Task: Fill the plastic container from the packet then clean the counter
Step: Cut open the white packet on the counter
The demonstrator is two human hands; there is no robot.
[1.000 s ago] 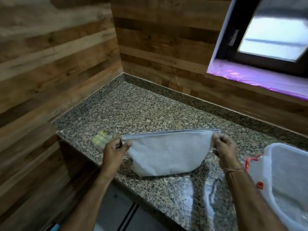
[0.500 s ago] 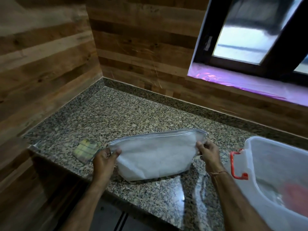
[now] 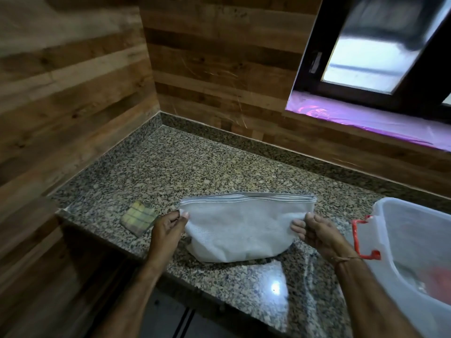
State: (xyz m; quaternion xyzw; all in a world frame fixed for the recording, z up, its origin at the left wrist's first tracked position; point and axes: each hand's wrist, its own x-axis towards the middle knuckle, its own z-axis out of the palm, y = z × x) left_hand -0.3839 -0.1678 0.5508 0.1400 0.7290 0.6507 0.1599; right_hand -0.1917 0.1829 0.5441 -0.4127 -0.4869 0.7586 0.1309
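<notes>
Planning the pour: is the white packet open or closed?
Closed, apparently: top edges of the packet lie together; left hand and right hand pinch its corners.

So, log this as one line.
left hand: pinches white plastic packet | right hand: pinches packet | packet: on speckled granite counter | clear plastic container: at right

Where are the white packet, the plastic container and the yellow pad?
white packet (image 3: 241, 230), head view, middle of its front.
plastic container (image 3: 415, 235), head view, its side wall.
yellow pad (image 3: 139, 218), head view, its centre.

Bare forearms, thread band (image 3: 346, 259) by right hand (image 3: 317, 234)
</notes>
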